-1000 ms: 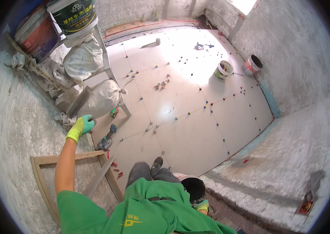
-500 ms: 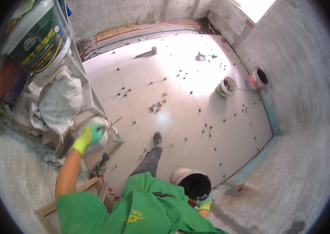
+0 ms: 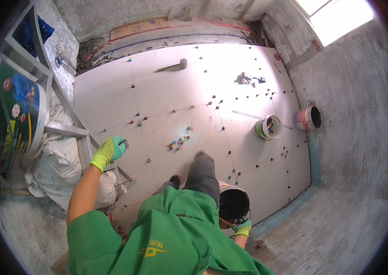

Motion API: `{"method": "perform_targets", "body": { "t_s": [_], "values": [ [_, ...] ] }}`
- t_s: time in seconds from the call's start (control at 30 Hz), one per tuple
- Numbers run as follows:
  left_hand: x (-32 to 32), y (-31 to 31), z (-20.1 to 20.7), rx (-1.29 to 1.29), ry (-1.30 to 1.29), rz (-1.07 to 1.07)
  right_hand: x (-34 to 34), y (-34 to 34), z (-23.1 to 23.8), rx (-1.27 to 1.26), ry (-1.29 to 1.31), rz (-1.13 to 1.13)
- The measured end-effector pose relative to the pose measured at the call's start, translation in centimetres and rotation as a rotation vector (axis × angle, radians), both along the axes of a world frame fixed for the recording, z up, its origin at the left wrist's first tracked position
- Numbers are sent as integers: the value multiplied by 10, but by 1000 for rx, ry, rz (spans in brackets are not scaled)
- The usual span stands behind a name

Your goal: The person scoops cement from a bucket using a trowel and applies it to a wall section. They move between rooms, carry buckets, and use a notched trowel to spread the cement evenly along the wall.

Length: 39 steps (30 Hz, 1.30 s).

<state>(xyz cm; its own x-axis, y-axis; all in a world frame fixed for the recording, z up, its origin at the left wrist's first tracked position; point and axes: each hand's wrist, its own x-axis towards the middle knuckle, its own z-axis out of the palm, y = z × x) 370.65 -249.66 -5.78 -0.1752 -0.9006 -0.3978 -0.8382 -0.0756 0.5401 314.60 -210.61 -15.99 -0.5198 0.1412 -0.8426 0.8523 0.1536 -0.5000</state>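
the black bucket sits low and just right of centre in the frame, standing on the pale tiled floor right beside our raised knee in grey trousers; we look straight down into its dark, round mouth. our right hand, in a yellow-green glove, is at the bucket's near rim, closed around what looks like the handle, though the grip itself is small and partly hidden by our green shirt. our left hand, gloved the same way, is stretched out to the left of centre with the fingers curled shut over something small and dark; we cannot tell what it is. it hovers just beside the grey metal frame that runs down the left side, and close above the white sacks slumped at the frame's foot. at the far left edge a large tub with a green printed label rests on that frame. across the floor the tile joints are dotted with small red and blue spacers, with a loose cluster of them near the middle. to the right of centre stands a small green-and-white pail, and just beyond it, against the grey plastered wall, a red-and-white pail. near the top centre a mallet lies on the tiles.
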Motion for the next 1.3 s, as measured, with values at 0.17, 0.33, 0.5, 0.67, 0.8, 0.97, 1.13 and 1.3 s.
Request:
{"method": "perform_targets", "body": {
  "t_s": [0.17, 0.33, 0.5, 0.67, 0.8, 0.97, 1.13, 1.3],
  "values": [
    [15, -74, -16, -38, -120, 194, -63, -134, -21, -41, -37, 130],
    [48, -100, -26, 146, -340, 383, -101, -280, -54, -4, -129, 183],
    [41, -127, -24, 303, -374, 476, -128, -410, -61, -18, -133, 354],
    [-4, -207, -5, 295, -299, 485, -117, -536, -47, -124, -156, 446],
    [-45, -259, 6, 234, -266, 463, -102, -641, -26, -236, -129, 712],
    [-145, -328, -27, 172, 225, 325, -44, -757, 0, -286, 19, 925],
    [-293, -427, -63, 184, 637, 5, 28, -856, 45, -366, -32, 1037],
    [-316, -497, -58, 284, 839, 156, 113, -942, 77, -308, -24, 1456]
  ]
}}
